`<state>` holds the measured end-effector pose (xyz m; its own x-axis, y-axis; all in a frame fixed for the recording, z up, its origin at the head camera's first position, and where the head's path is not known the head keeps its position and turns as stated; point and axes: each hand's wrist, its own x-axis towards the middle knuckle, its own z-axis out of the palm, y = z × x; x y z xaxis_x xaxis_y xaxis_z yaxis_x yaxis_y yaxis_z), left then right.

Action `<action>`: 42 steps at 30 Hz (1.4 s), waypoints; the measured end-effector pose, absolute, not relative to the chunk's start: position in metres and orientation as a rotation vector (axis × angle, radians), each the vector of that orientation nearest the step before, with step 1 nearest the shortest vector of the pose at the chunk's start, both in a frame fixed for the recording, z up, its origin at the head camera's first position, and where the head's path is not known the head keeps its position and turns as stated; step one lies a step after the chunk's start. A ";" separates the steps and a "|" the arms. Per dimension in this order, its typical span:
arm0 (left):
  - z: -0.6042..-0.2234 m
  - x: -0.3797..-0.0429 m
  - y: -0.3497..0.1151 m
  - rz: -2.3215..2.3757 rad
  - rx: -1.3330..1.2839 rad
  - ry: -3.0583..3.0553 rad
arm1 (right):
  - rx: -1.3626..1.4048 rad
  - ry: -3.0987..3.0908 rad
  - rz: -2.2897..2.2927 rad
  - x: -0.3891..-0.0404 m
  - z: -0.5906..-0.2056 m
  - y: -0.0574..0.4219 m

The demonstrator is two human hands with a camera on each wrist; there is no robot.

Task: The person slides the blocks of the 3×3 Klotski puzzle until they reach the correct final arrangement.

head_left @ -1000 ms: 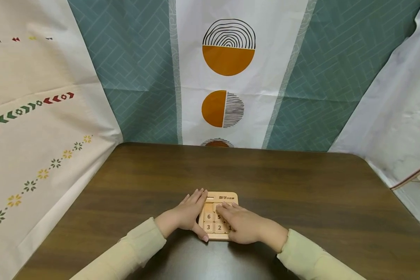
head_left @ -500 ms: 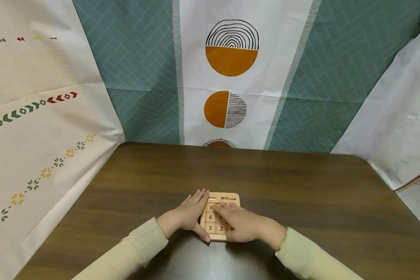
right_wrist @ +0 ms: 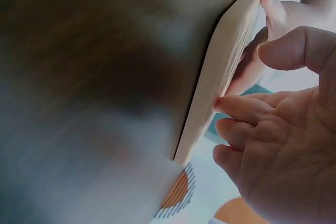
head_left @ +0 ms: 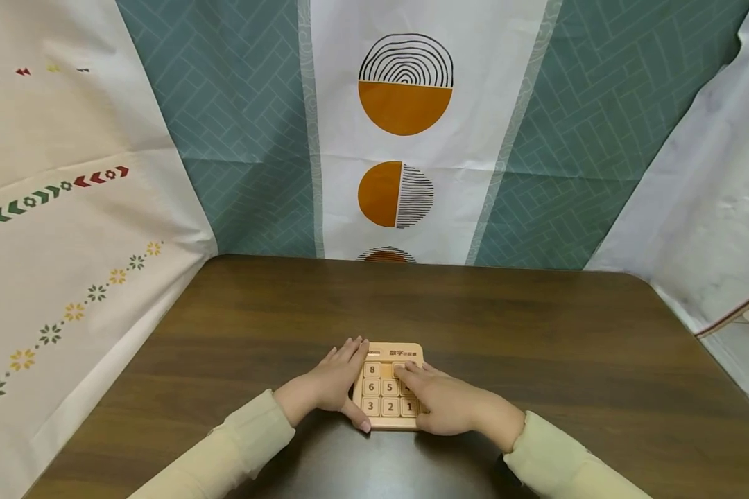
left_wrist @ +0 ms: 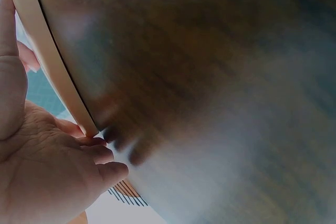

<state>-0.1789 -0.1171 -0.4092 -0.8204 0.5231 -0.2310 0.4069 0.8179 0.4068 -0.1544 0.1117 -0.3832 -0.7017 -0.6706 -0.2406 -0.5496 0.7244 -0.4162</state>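
Note:
A light wooden number slide puzzle (head_left: 392, 423) lies flat on the dark table, its square tiles numbered. My left hand (head_left: 333, 382) holds the puzzle's left side, thumb at the near corner and fingers along the far part. In the left wrist view, the puzzle's side edge (left_wrist: 58, 80) runs between that thumb and the fingers. Tile 8 (head_left: 372, 369) sits at the upper left, with a bare slot just right of it. Over the upper right, my right hand (head_left: 455, 407) touches a tile whose number is hidden. In the right wrist view its fingers (right_wrist: 239, 109) reach over the puzzle's edge.
The brown wooden table (head_left: 274, 298) extends around the puzzle on all sides. Behind it hangs a teal and white cloth (head_left: 243, 138) with orange half circles. A patterned white cloth (head_left: 100, 229) hangs at left, a pale one (head_left: 711, 229) at right.
Tile 8 now shows in the upper left slot, where a gap was a second ago. The gap is now at the top middle. My right hand has shifted right; my left stays put.

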 end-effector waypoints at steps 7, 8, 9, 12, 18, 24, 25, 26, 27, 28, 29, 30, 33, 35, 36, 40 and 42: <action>-0.410 -0.177 -0.115 0.509 0.705 2.659 | -0.988 2.553 -0.415 -0.155 -0.387 0.104; -0.410 -0.177 -0.115 0.509 0.702 2.660 | -0.997 2.554 -0.414 -0.155 -0.387 0.105; -0.410 -0.177 -0.115 0.506 0.701 2.661 | -1.002 2.557 -0.416 -0.154 -0.386 0.107; -0.411 -0.177 -0.116 0.504 0.698 2.660 | -1.035 2.567 -0.419 -0.150 -0.384 0.114; -0.411 -0.178 -0.118 0.504 0.678 2.667 | -1.071 2.580 -0.348 -0.134 -0.380 0.126; -0.410 -0.180 -0.117 0.502 0.675 2.672 | -1.111 2.634 -0.209 -0.130 -0.381 0.126; -0.410 -0.180 -0.117 0.505 0.674 2.671 | -1.109 2.637 -0.204 -0.131 -0.381 0.126; -0.410 -0.180 -0.116 0.506 0.674 2.671 | -1.105 2.636 -0.203 -0.132 -0.381 0.126; -0.409 -0.180 -0.116 0.507 0.673 2.669 | -1.104 2.637 -0.205 -0.133 -0.381 0.126; -0.409 -0.179 -0.116 0.509 0.674 2.668 | -1.100 2.634 -0.209 -0.135 -0.381 0.125; -0.409 -0.179 -0.116 0.507 0.675 2.668 | -1.095 2.630 -0.213 -0.136 -0.381 0.125; -0.409 -0.179 -0.115 0.508 0.677 2.666 | -1.090 2.628 -0.214 -0.136 -0.381 0.125; -0.410 -0.179 -0.115 0.509 0.681 2.663 | -1.080 2.629 -0.213 -0.137 -0.382 0.125; -0.410 -0.179 -0.115 0.507 0.680 2.662 | -1.072 2.629 -0.202 -0.135 -0.382 0.124; -0.410 -0.179 -0.114 0.508 0.677 2.661 | -1.067 2.631 -0.195 -0.134 -0.383 0.123; -0.411 -0.180 -0.114 0.511 0.674 2.656 | -1.048 2.632 -0.168 -0.131 -0.383 0.121; -0.411 -0.180 -0.115 0.514 0.674 2.654 | -1.046 2.633 -0.176 -0.133 -0.383 0.121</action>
